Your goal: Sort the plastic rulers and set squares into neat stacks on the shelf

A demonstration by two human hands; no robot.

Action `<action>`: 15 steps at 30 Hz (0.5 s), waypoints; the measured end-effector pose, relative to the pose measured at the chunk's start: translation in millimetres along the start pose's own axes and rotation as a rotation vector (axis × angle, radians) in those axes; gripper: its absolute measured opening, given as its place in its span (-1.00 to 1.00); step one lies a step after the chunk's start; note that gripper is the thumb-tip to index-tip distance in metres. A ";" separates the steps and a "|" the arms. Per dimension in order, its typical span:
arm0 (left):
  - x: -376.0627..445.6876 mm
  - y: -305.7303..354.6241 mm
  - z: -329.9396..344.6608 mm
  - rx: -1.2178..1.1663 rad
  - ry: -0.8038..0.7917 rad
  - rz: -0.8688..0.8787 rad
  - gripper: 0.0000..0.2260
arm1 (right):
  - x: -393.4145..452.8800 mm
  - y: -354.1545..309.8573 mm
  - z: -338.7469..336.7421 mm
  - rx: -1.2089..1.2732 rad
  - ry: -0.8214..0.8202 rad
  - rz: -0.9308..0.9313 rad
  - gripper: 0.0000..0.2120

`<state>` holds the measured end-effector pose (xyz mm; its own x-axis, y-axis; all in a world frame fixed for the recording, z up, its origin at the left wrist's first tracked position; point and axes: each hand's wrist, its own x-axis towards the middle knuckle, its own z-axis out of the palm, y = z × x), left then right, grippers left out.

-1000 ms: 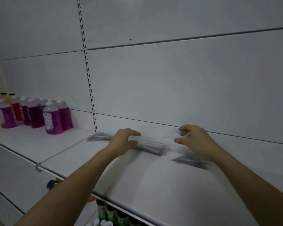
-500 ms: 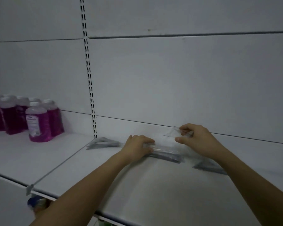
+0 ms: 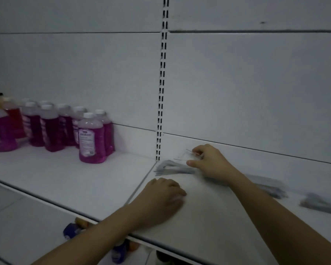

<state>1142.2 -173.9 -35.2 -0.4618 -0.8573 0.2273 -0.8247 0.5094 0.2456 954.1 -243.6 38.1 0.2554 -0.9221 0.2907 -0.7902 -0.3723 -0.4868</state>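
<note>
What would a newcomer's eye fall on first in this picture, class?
Probably the purple bottles, clustered at the left on the white shelf, the only strong colour. Next, the right hand pinching a clear set square above a grey stack by the slotted upright, while the left hand rests on the shelf.

A clear plastic set square is held raised just above the left stack, a grey fanned pile flat on the shelf. Right of that stack lies a blurred middle stack; farther right, a third stack.
</note>
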 end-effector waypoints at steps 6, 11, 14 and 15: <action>-4.7 -5.6 6.6 -0.048 0.039 -0.002 -0.64 | 24.9 -21.7 41.0 -0.105 -0.091 0.026 -0.54; -6.0 -6.4 2.9 -0.082 0.013 -0.030 -0.65 | 33.9 -19.8 56.6 -0.169 -0.112 0.101 -0.64; -7.1 -6.4 3.5 -0.119 0.019 -0.023 -0.66 | 33.7 -19.6 62.8 -0.187 -0.108 0.108 -0.63; -7.1 -7.6 3.7 -0.132 0.023 -0.023 -0.66 | 32.8 -19.7 63.3 -0.186 -0.100 0.101 -0.60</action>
<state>1150.6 -172.0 -42.1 -0.4345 -0.8677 0.2417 -0.7843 0.4964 0.3722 1013.3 -273.1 5.1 0.2166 -0.9630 0.1604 -0.9014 -0.2603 -0.3459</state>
